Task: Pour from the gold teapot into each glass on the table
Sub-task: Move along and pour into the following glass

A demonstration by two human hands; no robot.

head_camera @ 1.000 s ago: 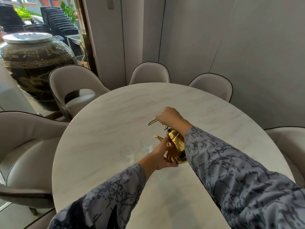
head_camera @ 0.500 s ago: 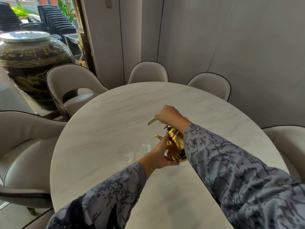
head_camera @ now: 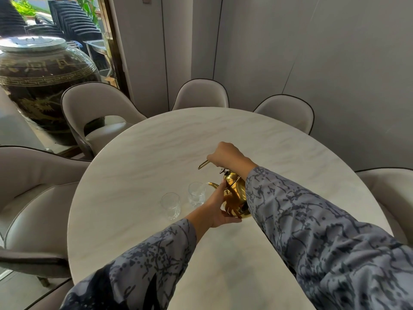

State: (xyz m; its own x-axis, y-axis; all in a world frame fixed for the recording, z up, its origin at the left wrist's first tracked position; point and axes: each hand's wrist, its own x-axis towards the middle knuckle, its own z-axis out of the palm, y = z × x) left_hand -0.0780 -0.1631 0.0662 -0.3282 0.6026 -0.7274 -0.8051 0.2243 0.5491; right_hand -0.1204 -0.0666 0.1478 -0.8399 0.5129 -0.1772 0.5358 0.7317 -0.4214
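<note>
Right hand [head_camera: 225,154] fisted on gold teapot [head_camera: 234,198] handle, left hand [head_camera: 215,208] cupping its body, spout tipped over nearer-right glass [head_camera: 196,194]; second glass [head_camera: 171,205] just beside.

Gold teapot [head_camera: 234,198] tilted over right glass [head_camera: 196,194]

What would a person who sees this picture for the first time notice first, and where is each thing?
The shiny gold teapot near the middle of the round marble table draws the eye: the right hand grips its handle from above, the left hand supports its body, and its spout tips at the nearer of two clear glasses. The second glass stands just left of it. At far left, behind the chairs, looms a big dark lidded jar.
</note>
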